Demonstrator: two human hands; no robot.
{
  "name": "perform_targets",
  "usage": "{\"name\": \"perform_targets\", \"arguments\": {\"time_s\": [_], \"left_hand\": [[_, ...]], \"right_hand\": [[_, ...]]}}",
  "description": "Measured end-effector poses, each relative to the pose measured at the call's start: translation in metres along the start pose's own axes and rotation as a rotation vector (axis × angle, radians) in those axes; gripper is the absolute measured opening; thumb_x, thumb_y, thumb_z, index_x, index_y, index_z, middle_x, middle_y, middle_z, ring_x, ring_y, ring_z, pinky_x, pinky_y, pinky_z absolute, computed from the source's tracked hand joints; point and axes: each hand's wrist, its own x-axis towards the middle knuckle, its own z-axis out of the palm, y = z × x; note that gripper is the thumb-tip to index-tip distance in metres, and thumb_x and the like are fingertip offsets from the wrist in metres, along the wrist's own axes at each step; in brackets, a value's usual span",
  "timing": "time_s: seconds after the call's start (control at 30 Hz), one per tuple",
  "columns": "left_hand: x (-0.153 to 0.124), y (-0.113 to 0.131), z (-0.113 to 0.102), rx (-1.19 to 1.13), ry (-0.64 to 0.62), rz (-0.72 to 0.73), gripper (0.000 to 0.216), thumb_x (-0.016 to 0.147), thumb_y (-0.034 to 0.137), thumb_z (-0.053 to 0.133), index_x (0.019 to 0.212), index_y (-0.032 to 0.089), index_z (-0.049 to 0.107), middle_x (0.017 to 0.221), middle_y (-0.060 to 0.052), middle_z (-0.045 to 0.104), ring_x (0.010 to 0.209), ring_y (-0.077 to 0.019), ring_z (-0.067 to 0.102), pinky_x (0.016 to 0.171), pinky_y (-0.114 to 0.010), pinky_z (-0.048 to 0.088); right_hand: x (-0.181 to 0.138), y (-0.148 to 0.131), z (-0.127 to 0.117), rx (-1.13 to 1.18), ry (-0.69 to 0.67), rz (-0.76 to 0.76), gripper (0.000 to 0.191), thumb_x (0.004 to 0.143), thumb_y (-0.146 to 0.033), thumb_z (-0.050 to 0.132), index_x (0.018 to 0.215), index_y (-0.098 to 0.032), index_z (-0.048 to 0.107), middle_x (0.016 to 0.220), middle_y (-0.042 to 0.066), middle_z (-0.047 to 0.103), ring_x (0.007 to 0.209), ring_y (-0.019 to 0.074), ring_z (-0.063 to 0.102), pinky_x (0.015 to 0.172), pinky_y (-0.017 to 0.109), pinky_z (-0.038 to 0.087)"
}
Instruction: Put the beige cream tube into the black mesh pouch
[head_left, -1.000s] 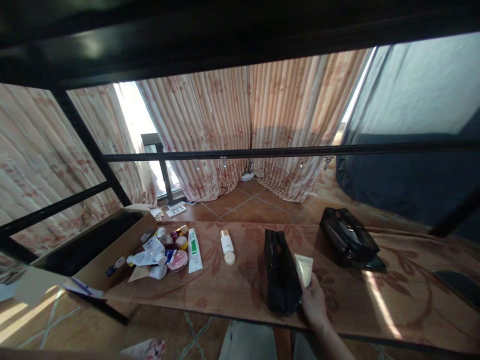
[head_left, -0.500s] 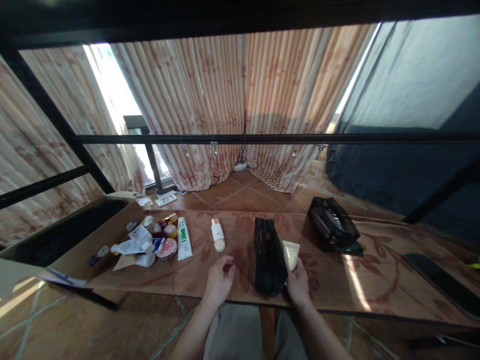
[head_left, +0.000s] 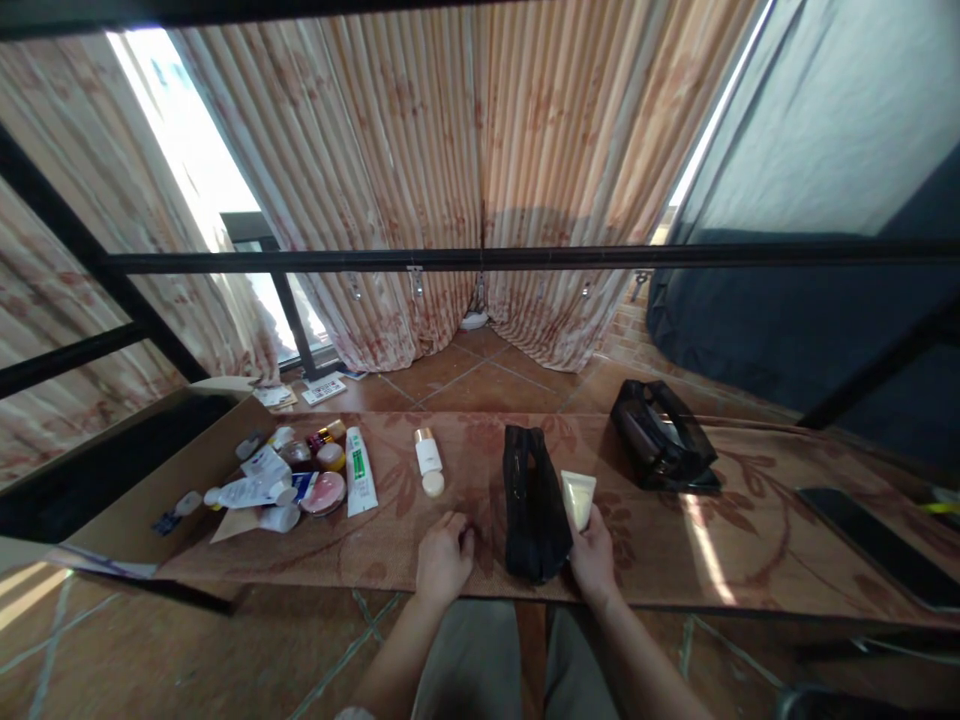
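Observation:
My right hand [head_left: 596,562] is closed round the lower part of a pale cream-coloured squeeze tube [head_left: 578,498], whose flat end points up. It is right beside a black mesh pouch [head_left: 532,510] that stands on the cloth; I cannot tell whether they touch. On the pouch's other side, my left hand [head_left: 445,558] rests near the table's front edge, fingers curled in, with nothing seen in them. Beyond it lies a white bottle with a gold cap [head_left: 427,452], and a small round cream-coloured piece [head_left: 433,484] is at its near end.
A green-and-white tube [head_left: 361,474] lies left of the bottle, beside a heap of cosmetics with a pink round case [head_left: 324,494]. A cardboard box [head_left: 169,465] stands far left. To the right are a second black pouch [head_left: 664,437] and a dark phone [head_left: 877,545]. A black rail [head_left: 525,260] crosses beyond the table.
The view has tilted down a little. My left hand's fingers have curled in closer on the cloth. My right hand keeps the tube beside the pouch.

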Motion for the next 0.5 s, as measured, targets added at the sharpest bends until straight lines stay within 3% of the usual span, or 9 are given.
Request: {"name": "perform_targets", "arguments": {"time_s": [0.23,0.5], "left_hand": [[0.0004,-0.0008,-0.0003,0.004,-0.01,-0.006,0.017,0.087,0.018,0.045,0.09,0.021,0.061,0.093,-0.003,0.06,0.086,-0.0147,0.058,0.077,-0.024,0.041],[-0.0011,0.0002,-0.0015,-0.013,-0.013,-0.01,0.017,0.086,0.016,0.045,0.088,0.021,0.061,0.091,-0.003,0.059,0.087,-0.0152,0.057,0.079,-0.025,0.041]], "right_hand": [[-0.0009,-0.0024,0.0005,0.005,0.005,-0.02,0.05,0.072,-0.053,0.063,0.102,-0.014,0.059,0.089,0.005,0.067,0.072,0.0157,0.055,0.067,0.027,0.045],[-0.0019,-0.0065,0.0003,-0.006,0.046,-0.019,0.054,0.066,-0.059,0.065,0.096,-0.014,0.063,0.075,0.004,0.068,0.071,0.0186,0.057,0.065,0.028,0.045]]}}
